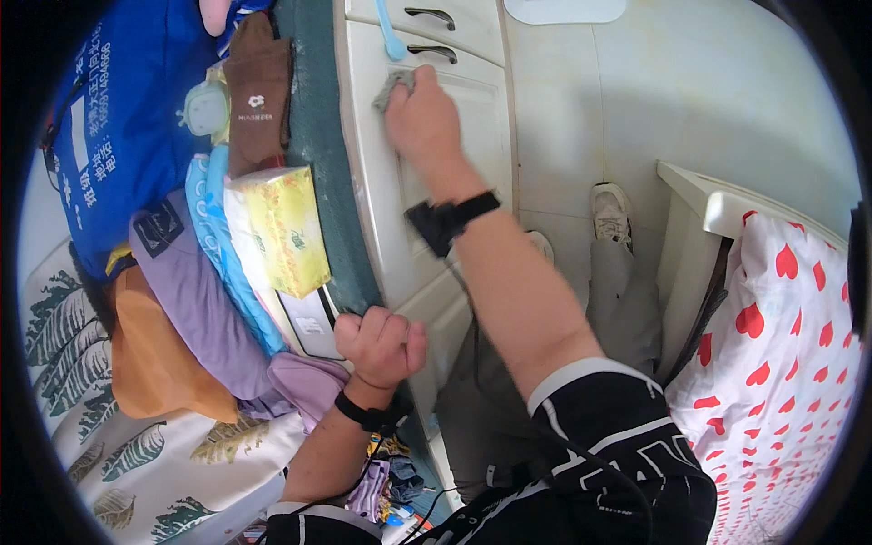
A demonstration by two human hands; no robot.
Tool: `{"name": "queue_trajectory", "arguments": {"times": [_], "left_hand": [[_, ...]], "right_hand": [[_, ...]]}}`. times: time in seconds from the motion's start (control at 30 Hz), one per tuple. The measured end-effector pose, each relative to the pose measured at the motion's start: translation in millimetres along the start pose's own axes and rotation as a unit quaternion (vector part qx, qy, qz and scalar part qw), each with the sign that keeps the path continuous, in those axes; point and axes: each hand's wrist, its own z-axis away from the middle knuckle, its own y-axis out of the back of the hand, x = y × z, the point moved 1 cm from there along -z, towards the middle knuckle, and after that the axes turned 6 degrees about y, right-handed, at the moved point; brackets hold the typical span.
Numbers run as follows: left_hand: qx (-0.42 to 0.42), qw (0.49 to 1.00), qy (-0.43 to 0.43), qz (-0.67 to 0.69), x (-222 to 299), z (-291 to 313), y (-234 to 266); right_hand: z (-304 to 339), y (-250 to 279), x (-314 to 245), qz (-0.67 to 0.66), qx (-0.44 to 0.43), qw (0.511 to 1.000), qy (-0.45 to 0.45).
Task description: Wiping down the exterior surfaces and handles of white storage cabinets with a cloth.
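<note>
My right hand is closed on a crumpled grey cloth, which it presses to the white cabinet door just below a dark curved handle. A light-blue strap-like piece lies on the cabinet front above the cloth. Lower down, my left hand is curled into a fist at the edge of the dark green top. Nothing shows between its fingers. Beside that fist are a yellow tissue pack and a flat white-and-black box.
Along the left lie a blue bag, a brown cloth pouch, a lilac bag and an orange-brown one. At right stands a white piece of furniture with a heart-patterned cloth. My shoe rests on pale floor tiles.
</note>
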Motion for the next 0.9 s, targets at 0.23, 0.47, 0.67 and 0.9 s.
{"name": "queue_trajectory", "arguments": {"times": [0.23, 0.47, 0.67, 0.9], "left_hand": [[0.053, 0.998, -0.006, 0.022, 4.3, 1.5, -18.0], [0.052, 0.997, -0.029, 0.042, -2.9, 10.6, -20.5], [0.027, 0.999, -0.012, 0.030, -7.4, 16.5, -16.1], [0.039, 0.998, -0.013, 0.042, -2.1, 12.7, -17.8]], "right_hand": [[132.9, 11.9, 23.7, 0.006, -0.024, 0.998, -0.063], [5.1, -1.1, -23.0, -0.095, 0.035, 0.994, 0.049], [48.8, -36.9, 8.0, -0.024, 0.131, 0.984, 0.122], [38.8, -26.7, 14.4, 0.038, 0.074, 0.982, 0.171]]}}
